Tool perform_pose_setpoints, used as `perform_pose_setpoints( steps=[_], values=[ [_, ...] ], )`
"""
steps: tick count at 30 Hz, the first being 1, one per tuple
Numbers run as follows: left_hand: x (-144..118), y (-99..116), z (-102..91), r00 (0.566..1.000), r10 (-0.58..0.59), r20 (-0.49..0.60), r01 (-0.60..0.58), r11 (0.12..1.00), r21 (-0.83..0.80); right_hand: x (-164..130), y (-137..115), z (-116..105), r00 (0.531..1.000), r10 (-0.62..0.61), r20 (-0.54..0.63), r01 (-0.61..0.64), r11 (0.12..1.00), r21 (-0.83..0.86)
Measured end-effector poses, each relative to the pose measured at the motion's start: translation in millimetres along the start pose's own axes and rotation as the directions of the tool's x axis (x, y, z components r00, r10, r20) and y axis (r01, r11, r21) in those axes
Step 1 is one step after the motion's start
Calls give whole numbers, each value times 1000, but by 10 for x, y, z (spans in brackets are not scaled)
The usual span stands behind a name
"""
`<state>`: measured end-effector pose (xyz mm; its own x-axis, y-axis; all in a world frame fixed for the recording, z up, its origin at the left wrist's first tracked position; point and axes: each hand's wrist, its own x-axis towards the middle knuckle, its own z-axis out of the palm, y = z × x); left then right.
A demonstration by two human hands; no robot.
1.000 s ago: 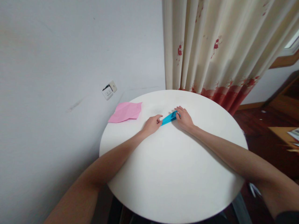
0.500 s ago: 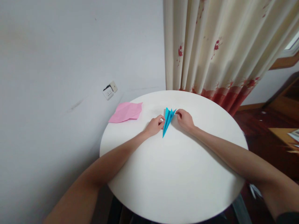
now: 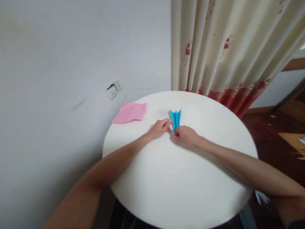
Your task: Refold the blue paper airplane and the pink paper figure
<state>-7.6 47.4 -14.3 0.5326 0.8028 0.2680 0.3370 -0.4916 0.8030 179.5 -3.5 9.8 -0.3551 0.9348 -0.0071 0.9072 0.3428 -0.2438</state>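
A blue paper airplane (image 3: pixel 175 118) is over the middle of the white round table, its narrow nose toward me and its folded wings spread at the far end. My right hand (image 3: pixel 187 135) is closed around the nose, and its fingers hide most of that tip. Beside the plane's left edge is my left hand (image 3: pixel 162 128), fingers loosely bent and apart, holding nothing. Its fingertips come very close to the paper; whether they touch it I cannot tell.
A creased pink sheet of paper (image 3: pixel 130 113) lies at the table's back left edge. The white table (image 3: pixel 176 181) stands against a wall with a socket (image 3: pixel 111 92). A cream curtain (image 3: pixel 214 47) with red flowers hangs behind it.
My right hand has moved from the wing end toward me and closed on the plane's nose. The plane has turned, its nose swinging to the right. The left hand has drawn off it slightly.
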Motion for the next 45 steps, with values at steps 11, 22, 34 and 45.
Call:
perform_pose_setpoints(
  steps=[11,22,34,45],
  values=[
    [4,-4,-20,996,24,-89,-17,997,69,16,9,26,994,99,-43,-102,991,-89],
    [-1,-55,-32,996,22,-90,-15,996,84,197,217,53,980,179,-89,-186,979,-83],
    [-7,-47,-26,997,9,-80,-1,996,93,562,1501,-286,830,476,-290,-512,857,-59],
    [-5,-72,-26,997,19,-71,-13,996,86,553,2272,-301,716,618,-325,-647,762,24]
  ],
)
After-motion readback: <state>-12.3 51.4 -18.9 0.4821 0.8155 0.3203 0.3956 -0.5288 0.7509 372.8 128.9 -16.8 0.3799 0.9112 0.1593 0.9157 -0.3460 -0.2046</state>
